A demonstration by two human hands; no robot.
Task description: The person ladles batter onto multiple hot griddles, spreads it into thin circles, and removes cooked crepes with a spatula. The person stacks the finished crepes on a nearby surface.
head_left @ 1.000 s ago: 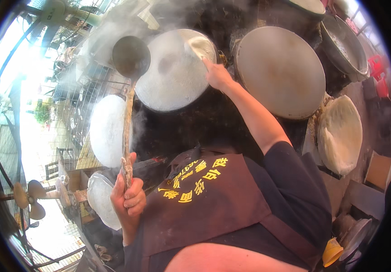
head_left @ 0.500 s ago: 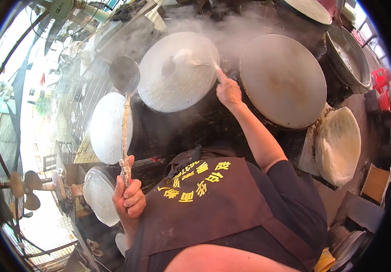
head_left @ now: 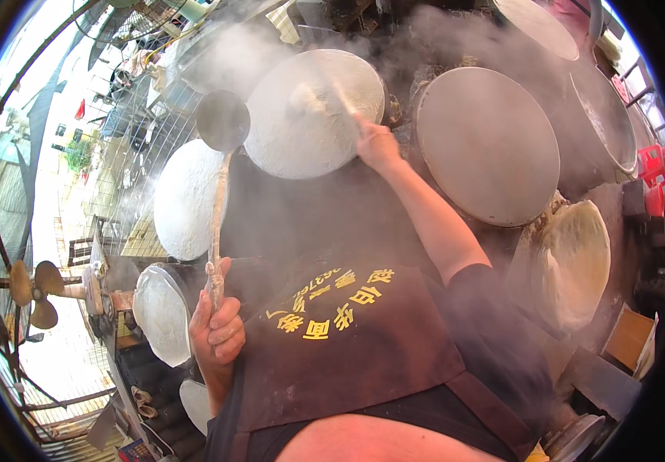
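Grey plate (head_left: 490, 146): smooth, upper right of the frame.
White plate (head_left: 278, 138): top centre, partly under steam (head_left: 244, 58).
Ladle (head_left: 223, 125): upper left; if I swing it, it could knock the white plate.
My left hand (head_left: 218, 331): closed round the ladle.
My right hand (head_left: 379, 146): gripping a spreader (head_left: 345, 102); pressing hard could tear the white surface.

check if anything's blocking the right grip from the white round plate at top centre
Nothing solid visible does: the pale tool in the right grip reaches over the plate, though steam hazes the view. The ladle in the left grip is farther left.
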